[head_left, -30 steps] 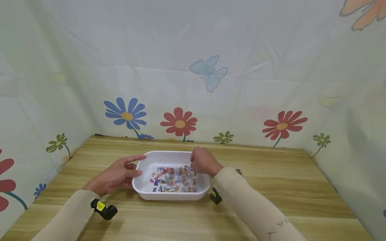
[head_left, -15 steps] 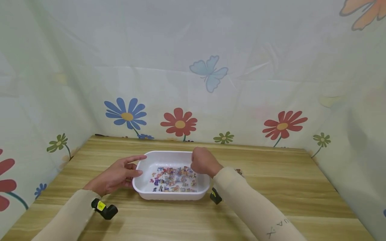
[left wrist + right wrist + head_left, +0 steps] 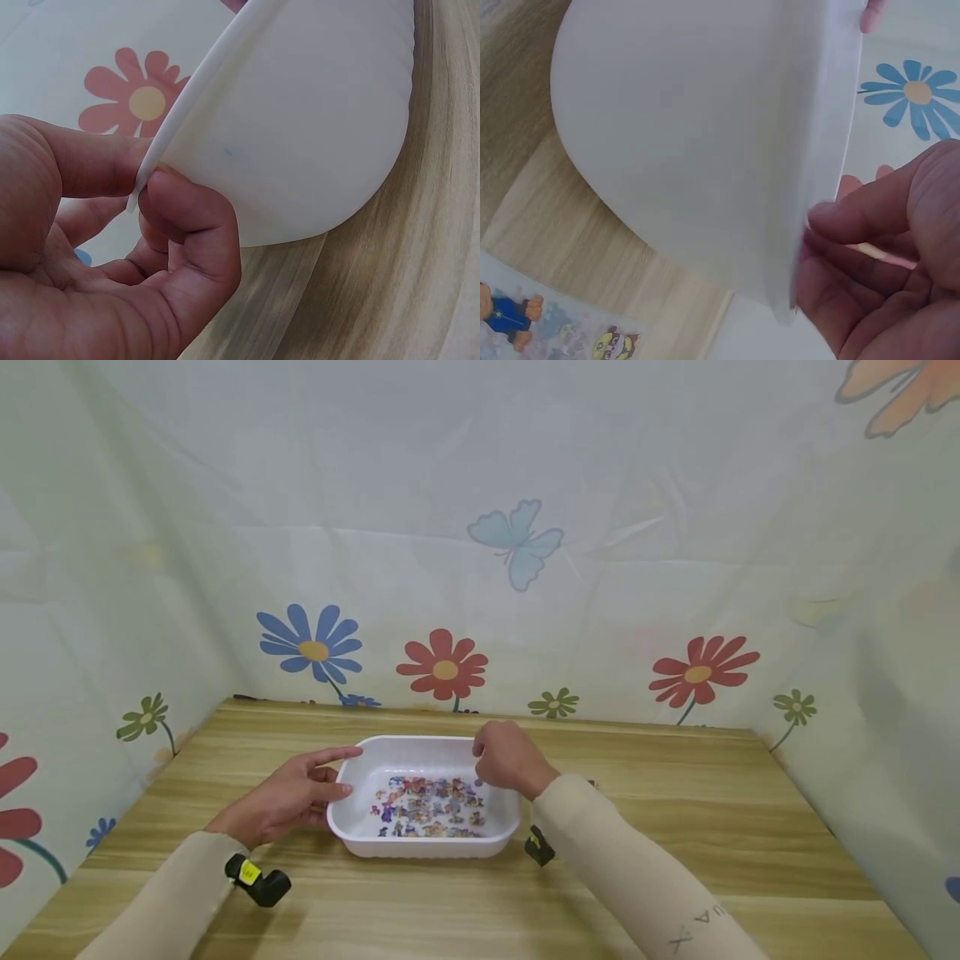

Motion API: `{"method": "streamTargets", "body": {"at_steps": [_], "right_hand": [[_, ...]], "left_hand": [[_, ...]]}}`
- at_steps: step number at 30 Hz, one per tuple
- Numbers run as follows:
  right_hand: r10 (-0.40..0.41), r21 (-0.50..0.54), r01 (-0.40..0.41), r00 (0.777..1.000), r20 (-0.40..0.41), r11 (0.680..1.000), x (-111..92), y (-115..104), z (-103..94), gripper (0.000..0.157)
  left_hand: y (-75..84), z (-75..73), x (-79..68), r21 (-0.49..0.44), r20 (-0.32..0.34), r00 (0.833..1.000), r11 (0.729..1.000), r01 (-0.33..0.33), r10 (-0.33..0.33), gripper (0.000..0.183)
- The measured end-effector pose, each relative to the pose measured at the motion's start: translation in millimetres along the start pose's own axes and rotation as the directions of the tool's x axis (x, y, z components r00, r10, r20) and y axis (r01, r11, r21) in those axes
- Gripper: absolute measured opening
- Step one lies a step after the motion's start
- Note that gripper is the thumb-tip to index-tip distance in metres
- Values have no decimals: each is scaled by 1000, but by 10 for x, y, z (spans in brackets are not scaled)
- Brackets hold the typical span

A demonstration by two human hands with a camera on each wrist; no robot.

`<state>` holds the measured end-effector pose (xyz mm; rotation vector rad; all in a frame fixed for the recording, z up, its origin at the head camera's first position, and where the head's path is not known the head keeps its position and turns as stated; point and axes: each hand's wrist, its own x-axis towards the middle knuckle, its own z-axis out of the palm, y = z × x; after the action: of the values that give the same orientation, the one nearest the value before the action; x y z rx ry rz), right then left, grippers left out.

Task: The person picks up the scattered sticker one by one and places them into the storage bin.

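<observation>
A white plastic tub (image 3: 420, 849) stands on the table with many small colourful cartoon stickers (image 3: 427, 810) spread over its floor. My left hand (image 3: 288, 797) holds the tub's left rim, pinched between thumb and fingers, as the left wrist view shows. Over the tub's right rim, my right hand (image 3: 508, 760) has curled fingers, their tips inside the tub. A small purple spot (image 3: 478, 782) lies just below those fingertips. In the right wrist view the right thumb (image 3: 840, 221) and fingers come together at the rim; whether they pinch anything is hidden.
A clear sheet printed with cartoon dogs (image 3: 525, 315) lies on the wooden table (image 3: 675, 843) right of the tub; my right forearm mostly covers it in the head view. Flower-printed white cloth (image 3: 600, 610) walls the table in behind and on both sides.
The right hand has shifted very slightly, its fingertips lifting a little. Stickers near it at the tub's right look rearranged, and the purple spot now shows. The left hand keeps its hold.
</observation>
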<state>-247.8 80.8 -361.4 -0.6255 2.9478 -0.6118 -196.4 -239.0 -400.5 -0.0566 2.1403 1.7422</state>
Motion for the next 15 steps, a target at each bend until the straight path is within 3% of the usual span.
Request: {"method": "streamTargets", "body": {"at_steps": [3,5,9,15], "right_hand": [[-29,105,29,1000,-1,994,-26,29,-28,28],[-32,201,28,999,18,979,-43,53,-49,28],[-9,376,-12,998,55,926,-76,113,-93,28],[18,503,-54,997,77,862,-135,192,-152,25]], "left_hand": [[3,5,0,2,-1,1000,1000,3,-3,73],[5,7,0,3,-2,1000,1000,3,-3,72],[9,8,-1,2,-2,1000,1000,4,-4,72],[17,16,-14,6,-3,1000,1000,8,-8,73]]}}
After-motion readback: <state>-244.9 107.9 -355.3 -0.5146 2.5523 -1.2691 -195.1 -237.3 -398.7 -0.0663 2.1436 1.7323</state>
